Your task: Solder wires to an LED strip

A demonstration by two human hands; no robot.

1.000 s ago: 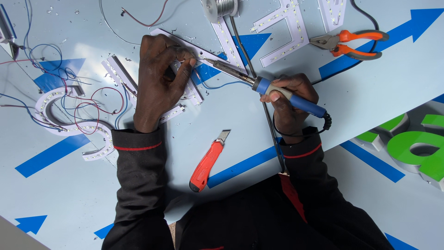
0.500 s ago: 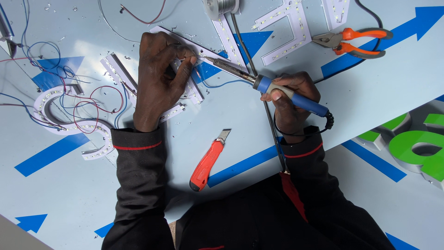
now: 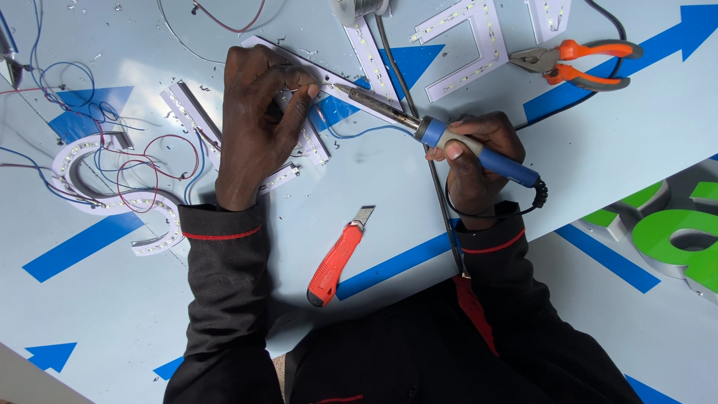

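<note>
My right hand (image 3: 479,157) grips a soldering iron (image 3: 419,123) by its blue handle, the metal tip aimed left toward my other hand's fingertips. My left hand (image 3: 258,123) presses down on white light-strip pieces (image 3: 303,146), its fingers pinched at the spot where the iron's tip meets a thin blue wire (image 3: 351,135). What the fingers pinch is too small to tell. A long white strip (image 3: 329,78) runs under the fingertips.
A red utility knife (image 3: 338,258) lies between my arms. Orange-handled pliers (image 3: 583,60) rest at the upper right. Letter-shaped light-strip boards (image 3: 464,45) and a solder spool (image 3: 359,9) lie at the top, a curved strip with red and blue wires (image 3: 112,191) at left, green raised letters (image 3: 673,232) at right.
The iron's tip has stayed at my left fingertips; both hands hold almost the same pose, with only a slight shift.
</note>
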